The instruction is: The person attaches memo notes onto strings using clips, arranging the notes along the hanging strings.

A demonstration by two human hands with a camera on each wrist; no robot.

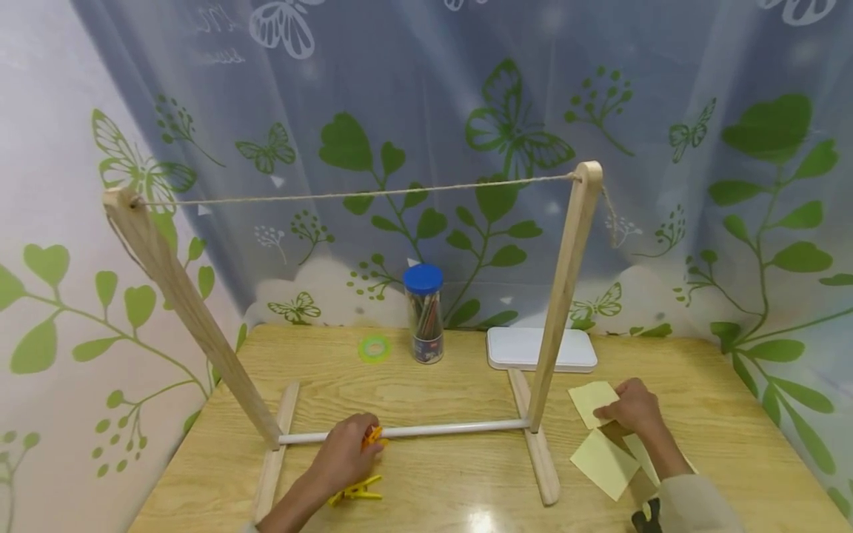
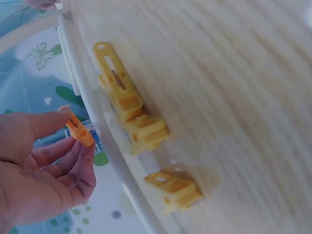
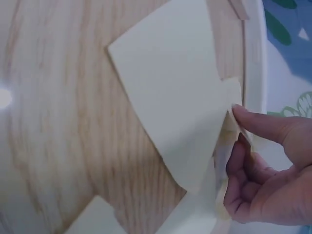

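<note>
My left hand point(image 1: 343, 459) pinches a small orange clothespin point(image 2: 79, 131) between thumb and fingers, just by the white rod point(image 1: 460, 428) of a wooden stand. Several yellow clothespins point(image 1: 360, 490) lie on the table below that hand; the left wrist view also shows a yellow clothespin point(image 2: 176, 189) lying apart from the others. At the right, my right hand point(image 1: 636, 407) pinches the edge of a pale yellow paper square point(image 1: 589, 402). More paper squares point(image 1: 606, 463) lie on the table beneath and beside it, partly covered by the hand and arm.
The stand's two slanted posts point(image 1: 565, 296) carry a string point(image 1: 373, 194) stretched above the table. Behind it are a blue-lidded jar of pencils point(image 1: 426, 314), a green ring point(image 1: 375, 348) and a white case point(image 1: 541, 349). A black object point(image 1: 646, 516) lies by the right sleeve.
</note>
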